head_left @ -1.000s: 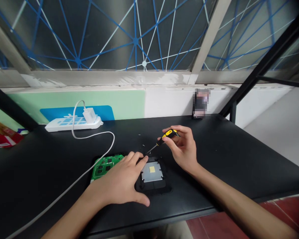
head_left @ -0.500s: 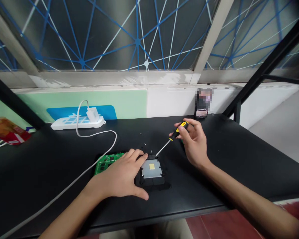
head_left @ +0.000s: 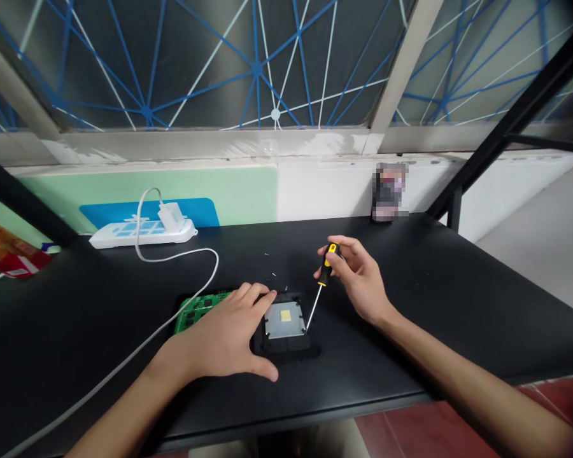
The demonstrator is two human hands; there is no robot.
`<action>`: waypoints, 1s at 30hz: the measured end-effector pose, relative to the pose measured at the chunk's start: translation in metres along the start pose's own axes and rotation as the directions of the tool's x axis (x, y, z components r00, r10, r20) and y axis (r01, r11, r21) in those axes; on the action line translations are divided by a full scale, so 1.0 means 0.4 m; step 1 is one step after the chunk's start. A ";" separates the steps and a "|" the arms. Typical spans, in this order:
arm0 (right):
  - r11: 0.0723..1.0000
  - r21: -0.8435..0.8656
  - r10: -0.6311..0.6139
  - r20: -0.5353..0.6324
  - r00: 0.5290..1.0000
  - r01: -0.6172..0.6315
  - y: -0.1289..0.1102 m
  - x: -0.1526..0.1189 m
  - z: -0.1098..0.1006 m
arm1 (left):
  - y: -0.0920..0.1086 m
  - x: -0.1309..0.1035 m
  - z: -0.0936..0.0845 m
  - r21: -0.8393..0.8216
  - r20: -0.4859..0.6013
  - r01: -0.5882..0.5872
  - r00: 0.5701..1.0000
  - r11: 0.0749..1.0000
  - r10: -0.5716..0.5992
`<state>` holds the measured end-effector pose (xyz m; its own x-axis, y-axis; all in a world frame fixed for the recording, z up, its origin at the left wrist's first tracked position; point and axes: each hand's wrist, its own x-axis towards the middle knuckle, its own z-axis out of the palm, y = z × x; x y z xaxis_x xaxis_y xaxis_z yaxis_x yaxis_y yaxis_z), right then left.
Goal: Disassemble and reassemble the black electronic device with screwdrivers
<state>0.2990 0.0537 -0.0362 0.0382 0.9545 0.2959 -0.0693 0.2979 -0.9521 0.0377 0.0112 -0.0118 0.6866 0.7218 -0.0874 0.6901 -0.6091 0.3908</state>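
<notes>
My right hand [head_left: 356,277] grips a black and yellow screwdriver [head_left: 329,262] by its handle. The shaft slants down, and its tip is at the right edge of a grey metal plate [head_left: 275,326] with a pale yellow square pad [head_left: 285,315] on it. That plate sits in a black plastic housing [head_left: 291,345] lying on the table. My left hand [head_left: 222,337] is spread, palm down, over the housing's left side, thumb and fingers apart. Partly under it shows a green circuit board [head_left: 193,312].
Several tiny screws [head_left: 274,274] lie behind the housing. A white cable [head_left: 172,319] runs across the black table [head_left: 410,343] from a charger [head_left: 170,217] in a power strip [head_left: 124,234]. A phone [head_left: 388,193] leans on the wall; a red-orange packet [head_left: 12,251] lies far left.
The screwdriver tip has moved from the housing's far edge to the plate's near right corner. My right hand shifted left and the screwdriver stands steeper. My left hand stays on the housing.
</notes>
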 end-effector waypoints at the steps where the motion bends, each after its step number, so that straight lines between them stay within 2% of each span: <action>1: 1.000 0.002 0.002 0.003 1.000 -0.002 0.000 -0.001 0.002 | 0.000 -0.001 0.000 0.000 -0.001 -0.001 1.000 1.000 0.001; 18: 0.999 -0.042 -0.001 -0.024 1.000 0.000 0.001 0.004 0.003 | 0.008 0.002 -0.003 0.043 -0.018 -0.012 1.000 0.999 0.013; 23: 0.999 -0.037 0.005 -0.033 0.999 -0.006 0.003 0.005 0.003 | 0.027 0.001 -0.014 0.068 -0.118 -0.111 0.986 0.991 0.119; 27: 0.999 -0.051 0.007 -0.046 0.999 -0.009 0.002 0.004 0.004 | 0.040 0.002 -0.013 0.073 -0.112 -0.220 0.968 0.973 0.227; 30: 0.998 -0.060 0.005 -0.051 0.999 -0.008 0.002 0.005 0.005 | 0.043 0.005 -0.005 0.065 -0.121 -0.254 0.958 0.965 0.261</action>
<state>0.2971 0.0558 -0.0364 0.0884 0.9540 0.2865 -0.0099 0.2884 -0.9574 0.0505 0.0028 -0.0036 0.8098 0.5723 0.1288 0.5060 -0.7926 0.3402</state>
